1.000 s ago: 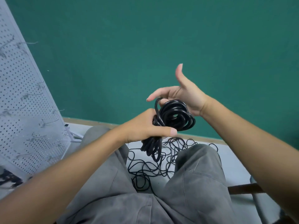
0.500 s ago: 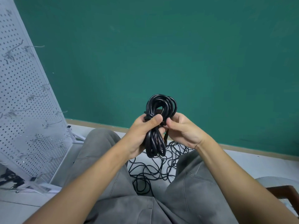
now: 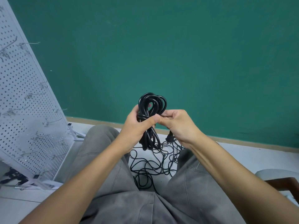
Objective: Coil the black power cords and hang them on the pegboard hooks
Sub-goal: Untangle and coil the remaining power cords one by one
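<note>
A black power cord wound into a coil (image 3: pixel 152 104) stands upright in front of my chest. My left hand (image 3: pixel 137 126) grips the coil round its waist, thumb across the front. My right hand (image 3: pixel 176 123) pinches the cord's free end right beside the left thumb, and a plug hangs below that hand. More black cords (image 3: pixel 153 165) lie tangled on the floor between my knees. The white pegboard (image 3: pixel 24 110) with wire hooks leans at the left.
A green wall fills the background above a pale floor (image 3: pixel 242 157). My grey-trousered legs take up the lower middle. A dark wooden chair edge (image 3: pixel 281 183) shows at the right. Black items lie under the pegboard (image 3: pixel 14 177) at the lower left.
My right hand, open and raised beside the coil a second ago, has come down and closed on the cord end. The coil has turned upright and narrower in my left hand.
</note>
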### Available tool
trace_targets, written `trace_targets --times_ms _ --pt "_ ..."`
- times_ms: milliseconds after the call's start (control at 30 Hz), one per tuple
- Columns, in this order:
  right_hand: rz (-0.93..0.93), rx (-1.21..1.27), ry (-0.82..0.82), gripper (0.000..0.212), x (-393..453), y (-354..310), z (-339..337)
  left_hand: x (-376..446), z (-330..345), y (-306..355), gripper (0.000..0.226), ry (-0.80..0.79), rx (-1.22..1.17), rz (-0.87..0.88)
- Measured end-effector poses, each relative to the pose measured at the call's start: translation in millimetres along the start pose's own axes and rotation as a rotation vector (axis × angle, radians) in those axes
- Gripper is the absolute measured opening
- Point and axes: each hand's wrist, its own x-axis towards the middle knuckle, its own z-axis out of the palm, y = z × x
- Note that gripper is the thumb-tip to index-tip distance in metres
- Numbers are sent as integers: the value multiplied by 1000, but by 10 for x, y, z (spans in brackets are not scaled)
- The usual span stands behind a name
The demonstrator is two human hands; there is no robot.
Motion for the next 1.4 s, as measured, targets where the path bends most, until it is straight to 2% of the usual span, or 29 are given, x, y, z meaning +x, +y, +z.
trace_targets --times_ms 67,167,267,433,567,633,700,800,900,1000,1133,1233,1333,1400 --pt "-12 -55 -34 12 -16 -64 -25 -13 40 32 41 27 45 4" --pt "-39 -185 -72 3 -38 -116 -97 -4 41 71 46 27 91 1" --pt "-20 -145 -106 19 -70 -98 -176 0 -21 103 51 -17 40 -34" --pt "-41 -89 -136 16 -179 -127 -250 -26 -38 173 70 -65 -40 -102" --pt "-17 66 -209 30 -263 -145 -258 -27 -69 162 50 -109 -78 -169" --pt "-82 59 -242 26 -288 -131 -266 -46 -60 178 55 -123 -130 -206" --pt "-136 21 -201 26 -296 -109 -232 -66 -31 192 60 -137 -135 -198" --pt "-156 89 -97 23 -277 -55 -177 -96 20 176 55 -135 -161 -169" --pt "-151 182 -60 35 -277 12 -156 -126 45 139 61 -140 -176 -156" --pt "-148 248 -23 53 -307 82 -121 -165 51 78 54 -119 -208 -172" --pt "-129 252 25 40 -350 176 -41 -240 36 -37 38 -62 -276 -190" --pt "-117 216 53 20 -388 261 62 -317 29 -136 52 16 -343 -183" --pt "-109 225 115 21 -416 340 234 -372 11 -247 51 66 -345 -162" --pt "-77 275 232 25 -416 383 350 -406 5 -306 46 75 -320 -152"
